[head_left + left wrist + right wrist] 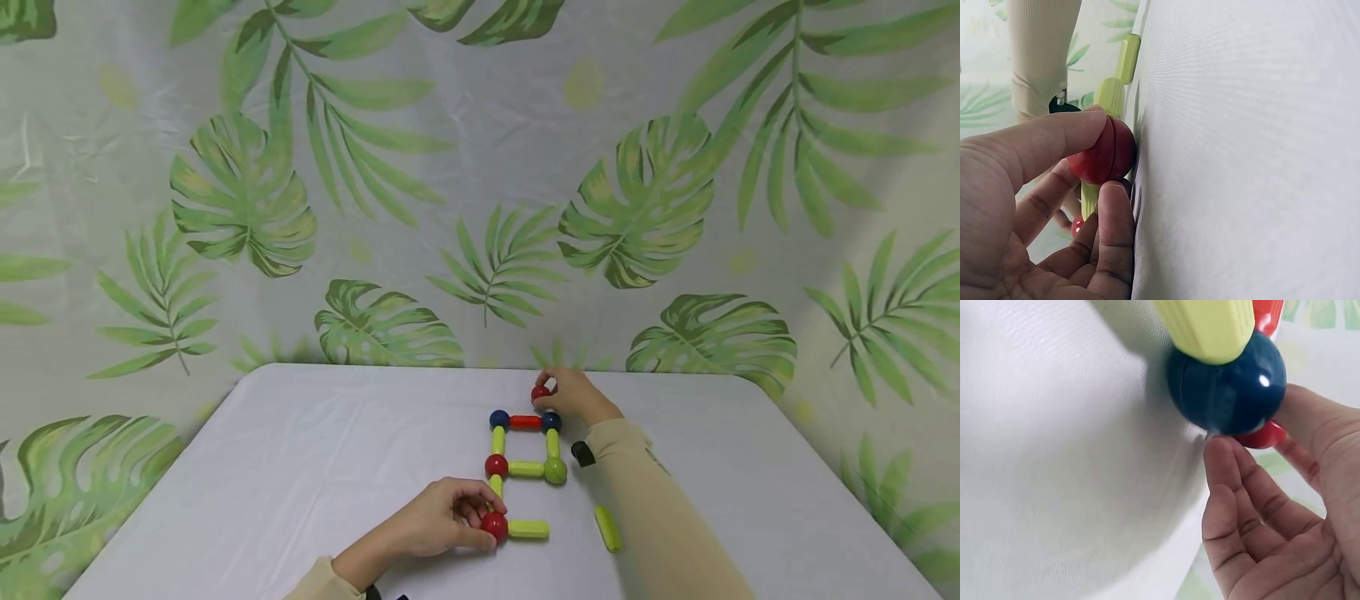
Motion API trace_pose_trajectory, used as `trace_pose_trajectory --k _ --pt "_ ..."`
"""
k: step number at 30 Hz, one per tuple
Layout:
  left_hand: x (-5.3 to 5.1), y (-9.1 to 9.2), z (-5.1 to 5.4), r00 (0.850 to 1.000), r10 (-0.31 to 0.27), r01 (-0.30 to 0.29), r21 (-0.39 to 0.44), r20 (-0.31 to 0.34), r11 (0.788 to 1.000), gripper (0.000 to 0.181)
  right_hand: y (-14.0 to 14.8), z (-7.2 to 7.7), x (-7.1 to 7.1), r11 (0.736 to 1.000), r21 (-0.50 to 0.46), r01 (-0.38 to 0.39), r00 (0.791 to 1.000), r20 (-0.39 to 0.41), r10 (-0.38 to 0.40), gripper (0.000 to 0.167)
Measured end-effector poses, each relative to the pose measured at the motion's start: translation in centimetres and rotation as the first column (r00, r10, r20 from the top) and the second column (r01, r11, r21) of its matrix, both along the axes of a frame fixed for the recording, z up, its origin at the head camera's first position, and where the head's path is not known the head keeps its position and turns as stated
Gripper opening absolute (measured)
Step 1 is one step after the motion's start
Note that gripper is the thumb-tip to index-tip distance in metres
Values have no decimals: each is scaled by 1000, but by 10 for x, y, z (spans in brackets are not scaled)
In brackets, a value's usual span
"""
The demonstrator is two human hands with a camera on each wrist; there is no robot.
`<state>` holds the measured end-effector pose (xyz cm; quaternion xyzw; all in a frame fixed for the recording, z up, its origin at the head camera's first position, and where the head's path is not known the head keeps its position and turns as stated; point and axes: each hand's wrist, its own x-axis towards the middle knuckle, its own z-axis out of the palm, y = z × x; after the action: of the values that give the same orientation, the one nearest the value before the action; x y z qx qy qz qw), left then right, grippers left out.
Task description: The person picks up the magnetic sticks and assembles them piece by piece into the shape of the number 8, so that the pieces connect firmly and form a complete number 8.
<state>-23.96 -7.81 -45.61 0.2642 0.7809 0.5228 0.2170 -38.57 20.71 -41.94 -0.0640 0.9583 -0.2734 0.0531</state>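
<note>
On the white table lies a figure of balls and rods. My left hand point(437, 521) pinches its nearest red ball point(495, 527), from which a yellow-green rod point(529, 529) sticks out to the right. In the left wrist view thumb and fingers sit around that red ball point(1113, 153). At the far end, my right hand point(576, 397) grips another red ball point(540, 393) just behind the right blue ball point(551, 422). In the right wrist view the blue ball point(1235, 387) mostly covers the held red ball point(1263, 435); whether they touch, I cannot tell.
A loose yellow-green rod point(608, 529) lies beside the right forearm. The figure also has a left blue ball point(499, 420), a red rod point(525, 422), a middle red ball point(497, 466) and a green ball point(555, 471). A leaf-print curtain point(495, 167) hangs behind the table.
</note>
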Motion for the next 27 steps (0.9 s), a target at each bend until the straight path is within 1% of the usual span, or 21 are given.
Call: trace_pose_trajectory --k 4,9,14,16,21,27 --pt "0 1 0 1000 -2 2 -6 -9 1000 27 8 4 8 999 -16 32 999 -9 -32 32" --pt "0 2 -1 1000 0 -1 -11 -19 1000 27 20 6 16 998 -38 47 999 -6 -48 33" --pt "0 2 -2 1000 0 0 -16 -22 1000 28 31 8 22 999 -43 24 1000 -17 -24 35" --pt "0 2 -2 1000 0 -1 -23 -26 1000 28 35 10 25 999 -46 3 999 -32 -4 35" --pt "-1 1 -1 999 -5 4 -23 -33 1000 29 43 14 33 997 -68 -23 998 -56 20 31" --pt "0 1 -1 1000 -1 1 -14 -14 1000 30 48 17 44 998 -33 -52 993 -110 48 34"
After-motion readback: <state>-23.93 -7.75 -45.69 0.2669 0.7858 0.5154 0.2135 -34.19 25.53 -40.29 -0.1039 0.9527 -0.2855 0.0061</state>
